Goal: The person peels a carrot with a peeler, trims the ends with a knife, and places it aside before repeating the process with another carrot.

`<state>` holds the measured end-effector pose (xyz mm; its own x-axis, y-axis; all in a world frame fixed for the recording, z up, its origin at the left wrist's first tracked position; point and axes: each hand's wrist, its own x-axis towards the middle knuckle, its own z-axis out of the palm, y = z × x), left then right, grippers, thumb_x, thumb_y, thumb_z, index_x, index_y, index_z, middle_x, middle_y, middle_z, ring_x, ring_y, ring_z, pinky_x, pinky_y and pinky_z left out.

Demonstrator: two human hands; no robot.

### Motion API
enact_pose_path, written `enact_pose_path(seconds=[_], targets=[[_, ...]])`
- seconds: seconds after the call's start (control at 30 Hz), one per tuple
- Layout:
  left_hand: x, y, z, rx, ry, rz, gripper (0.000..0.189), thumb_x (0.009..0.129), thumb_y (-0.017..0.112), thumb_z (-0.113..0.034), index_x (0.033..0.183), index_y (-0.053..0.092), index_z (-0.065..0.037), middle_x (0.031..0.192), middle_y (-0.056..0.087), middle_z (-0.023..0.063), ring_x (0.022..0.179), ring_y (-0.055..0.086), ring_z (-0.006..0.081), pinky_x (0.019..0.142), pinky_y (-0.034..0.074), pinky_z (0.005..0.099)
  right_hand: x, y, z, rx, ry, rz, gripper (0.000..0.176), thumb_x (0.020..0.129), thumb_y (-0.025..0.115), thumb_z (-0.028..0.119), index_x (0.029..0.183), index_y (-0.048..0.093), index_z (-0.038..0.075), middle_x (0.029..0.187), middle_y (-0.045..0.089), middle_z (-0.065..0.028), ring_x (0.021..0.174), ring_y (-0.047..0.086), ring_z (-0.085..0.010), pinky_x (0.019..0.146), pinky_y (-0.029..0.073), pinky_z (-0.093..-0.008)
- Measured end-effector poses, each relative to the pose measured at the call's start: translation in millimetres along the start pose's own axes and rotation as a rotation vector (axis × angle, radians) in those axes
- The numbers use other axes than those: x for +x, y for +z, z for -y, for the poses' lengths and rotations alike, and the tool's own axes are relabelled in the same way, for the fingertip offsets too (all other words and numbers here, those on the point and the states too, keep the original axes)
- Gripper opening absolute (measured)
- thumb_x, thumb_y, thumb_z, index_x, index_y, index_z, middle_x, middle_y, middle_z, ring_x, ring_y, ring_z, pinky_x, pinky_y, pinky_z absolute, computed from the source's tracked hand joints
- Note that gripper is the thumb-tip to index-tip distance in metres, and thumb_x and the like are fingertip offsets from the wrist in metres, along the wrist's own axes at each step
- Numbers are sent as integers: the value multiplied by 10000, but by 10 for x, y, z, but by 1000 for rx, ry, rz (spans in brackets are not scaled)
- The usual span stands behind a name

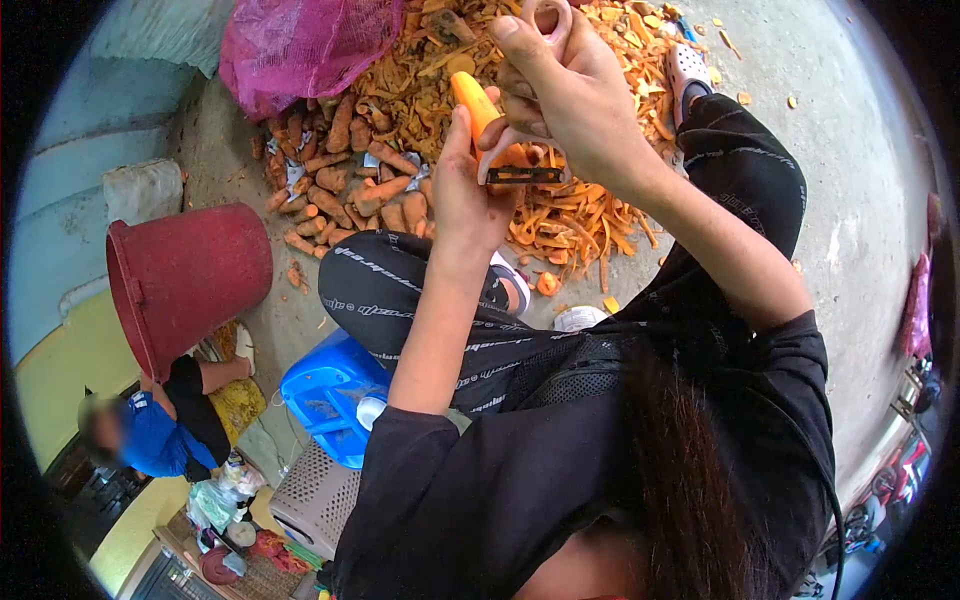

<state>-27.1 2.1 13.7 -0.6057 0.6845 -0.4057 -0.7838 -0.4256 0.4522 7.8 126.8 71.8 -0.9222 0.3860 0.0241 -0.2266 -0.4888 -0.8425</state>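
Observation:
My left hand [468,188] is closed around a peeled, bright orange carrot [470,97], its tip pointing up and away from me. In my right hand [585,105] is a pale pink Y-shaped peeler [490,160] with a dark blade; the looped end of its handle sticks out above my fingers. The blade lies across the lower part of the carrot, close to my left palm; whether it touches cannot be made out. Beneath my hands spreads a heap of orange peelings [570,225]. Left of it lie several unpeeled carrots [345,190].
A pink mesh sack [300,50] lies at the back left. A red bucket [190,285] stands left, near a seated person in blue [165,435]. A blue plastic container [335,390] and a grey perforated crate [315,500] are beside my left leg.

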Motion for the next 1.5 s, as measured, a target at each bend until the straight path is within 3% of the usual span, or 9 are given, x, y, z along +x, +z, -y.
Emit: enact_pose_path(seconds=[0.47, 0.6, 0.8, 0.83, 1.13, 1.2, 1.27, 1.47, 1.5], targets=[[-104, 133, 113, 245, 72, 49, 321, 992, 331, -284, 1213, 463, -92, 999, 556, 22, 897, 561, 141, 656, 494, 299, 316, -224, -9, -2, 217, -45, 153, 951, 461, 212, 884, 367, 111, 660, 386, 15, 457, 379, -87, 415, 419, -225], [-118, 136, 169, 334, -49, 185, 430, 998, 320, -304, 1291, 394, 2, 885, 510, 48, 786, 503, 139, 598, 467, 284, 949, -679, -167, -306, -155, -408, 145, 908, 490, 191, 893, 396, 82, 743, 394, -35, 627, 437, -128, 466, 421, -264], [-57, 100, 141, 175, 8, 134, 480, 995, 327, -361, 1260, 409, 30, 838, 510, 59, 741, 519, 133, 634, 483, 289, 1042, -881, -235, -887, -598, -427, 211, 909, 516, 203, 890, 419, 17, 756, 437, -77, 698, 460, -164, 584, 403, -323], [-38, 94, 130, 165, 24, 132, 473, 993, 335, -367, 1246, 419, 24, 836, 511, 59, 740, 521, 135, 643, 482, 292, 847, -654, -29, -876, -332, -391, 243, 914, 518, 222, 910, 410, 5, 749, 450, -96, 688, 460, -185, 602, 405, -321], [-1, 123, -37, 123, 74, -109, 311, 917, 522, -384, 1012, 518, -88, 824, 534, 3, 775, 560, 137, 699, 489, 300, 267, -455, 116, -1044, -150, -28, 214, 915, 519, 205, 888, 371, 53, 710, 420, -60, 595, 437, -174, 559, 398, -309], [1, 140, -33, 71, 79, -50, 313, 919, 513, -386, 1011, 513, -87, 820, 525, 9, 767, 550, 141, 700, 487, 313, 289, -404, 314, -475, 246, -9, 172, 928, 499, 173, 909, 383, 47, 721, 423, -42, 649, 457, -137, 587, 397, -276], [7, 133, -30, 113, 97, 14, 316, 923, 499, -392, 1007, 506, -87, 817, 512, 14, 758, 536, 146, 703, 485, 324, 355, -459, 294, -954, -70, -113, 142, 937, 476, 156, 939, 399, 36, 734, 439, -51, 655, 481, -144, 596, 411, -284], [63, -19, -40, 17, 52, 179, 358, 934, 453, -414, 1041, 506, -76, 881, 533, 26, 797, 536, 158, 691, 461, 346, 405, -683, 131, -1174, -656, -39, 148, 957, 439, 157, 1021, 388, 33, 751, 459, -56, 611, 469, -135, 569, 419, -260], [62, -54, -47, -16, 42, 207, 364, 940, 440, -415, 1049, 507, -74, 900, 544, 32, 790, 541, 163, 685, 459, 344, 298, -452, 259, -736, -350, -32, 133, 966, 433, 183, 985, 376, 64, 708, 443, -29, 518, 426, -97, 470, 403, -220]])
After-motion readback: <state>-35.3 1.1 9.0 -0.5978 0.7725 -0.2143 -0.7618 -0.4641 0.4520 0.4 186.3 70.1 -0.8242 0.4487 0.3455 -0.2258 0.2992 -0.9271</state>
